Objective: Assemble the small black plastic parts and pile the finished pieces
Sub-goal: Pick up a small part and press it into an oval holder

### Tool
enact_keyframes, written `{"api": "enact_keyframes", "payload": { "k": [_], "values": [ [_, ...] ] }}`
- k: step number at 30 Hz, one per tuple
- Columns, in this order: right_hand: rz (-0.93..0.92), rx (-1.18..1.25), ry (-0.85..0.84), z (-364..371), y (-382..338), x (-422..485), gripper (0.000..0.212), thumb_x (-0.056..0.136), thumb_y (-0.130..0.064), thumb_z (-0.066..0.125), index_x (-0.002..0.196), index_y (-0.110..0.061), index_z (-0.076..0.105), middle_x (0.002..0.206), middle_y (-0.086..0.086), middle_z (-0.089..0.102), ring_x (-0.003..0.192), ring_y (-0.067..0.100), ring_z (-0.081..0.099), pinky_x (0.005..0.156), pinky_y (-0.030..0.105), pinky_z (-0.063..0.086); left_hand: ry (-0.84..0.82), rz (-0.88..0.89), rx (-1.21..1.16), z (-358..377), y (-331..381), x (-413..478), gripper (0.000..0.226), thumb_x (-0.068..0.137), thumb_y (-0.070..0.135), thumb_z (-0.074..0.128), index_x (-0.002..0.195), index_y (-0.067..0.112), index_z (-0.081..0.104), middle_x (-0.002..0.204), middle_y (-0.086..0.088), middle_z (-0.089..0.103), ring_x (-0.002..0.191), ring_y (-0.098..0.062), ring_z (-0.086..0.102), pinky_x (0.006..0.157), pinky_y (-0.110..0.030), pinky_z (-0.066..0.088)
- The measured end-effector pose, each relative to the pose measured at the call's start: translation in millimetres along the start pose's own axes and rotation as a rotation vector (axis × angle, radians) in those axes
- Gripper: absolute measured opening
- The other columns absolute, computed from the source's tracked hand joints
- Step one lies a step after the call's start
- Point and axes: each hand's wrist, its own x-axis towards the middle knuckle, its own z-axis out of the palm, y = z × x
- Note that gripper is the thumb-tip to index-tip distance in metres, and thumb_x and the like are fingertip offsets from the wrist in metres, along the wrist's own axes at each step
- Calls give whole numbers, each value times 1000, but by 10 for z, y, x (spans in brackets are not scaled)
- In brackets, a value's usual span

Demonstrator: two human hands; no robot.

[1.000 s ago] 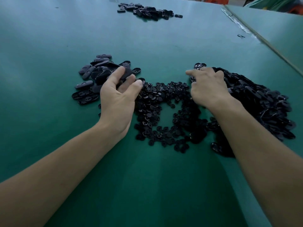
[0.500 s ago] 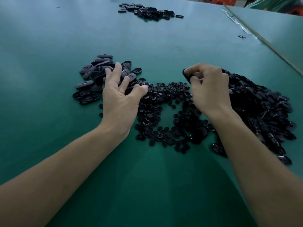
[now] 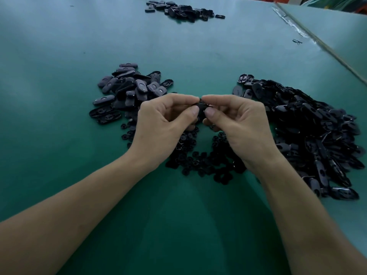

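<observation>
My left hand [image 3: 164, 120] and my right hand [image 3: 238, 122] meet above the table's middle, both pinching one small black plastic part [image 3: 202, 109] between thumbs and forefingers. Most of that part is hidden by my fingers. Under my hands lies a spread of small round black pieces [image 3: 202, 161]. A pile of oval black pieces [image 3: 129, 90] sits to the left. A larger heap of oval black shells [image 3: 309, 132] lies on the right.
The work surface is a green table [image 3: 79, 155]. Another small pile of black parts [image 3: 182, 10] sits at the far edge. A seam and a second green tabletop [image 3: 337, 32] run along the right. One stray black part [image 3: 297, 41] lies near that seam.
My left hand left the left pile and my right hand brought a black part from the right heap. Both hands came together at the centre and now pinch the part.
</observation>
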Motion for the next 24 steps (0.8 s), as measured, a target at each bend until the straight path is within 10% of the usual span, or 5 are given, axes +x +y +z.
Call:
{"api": "enact_keyframes", "payload": {
  "k": [18, 24],
  "values": [
    [-116, 2, 174, -11, 20, -68, 28, 84, 5, 74, 92, -21, 68, 89, 3, 72, 78, 11, 71, 74, 29, 60, -123, -18, 64, 4, 45, -28, 34, 82, 12, 78, 114, 19, 70, 78, -8, 74, 70, -21, 67, 75, -49, 58],
    [-144, -440, 106, -22, 53, -97, 20, 88, -9, 74, 103, -22, 73, 88, -10, 72, 83, 5, 68, 82, 19, 53, -52, 1, -1, 3, 12, -4, 18, 88, 7, 74, 100, 19, 72, 76, 4, 74, 72, -12, 69, 72, -28, 59]
  ]
}}
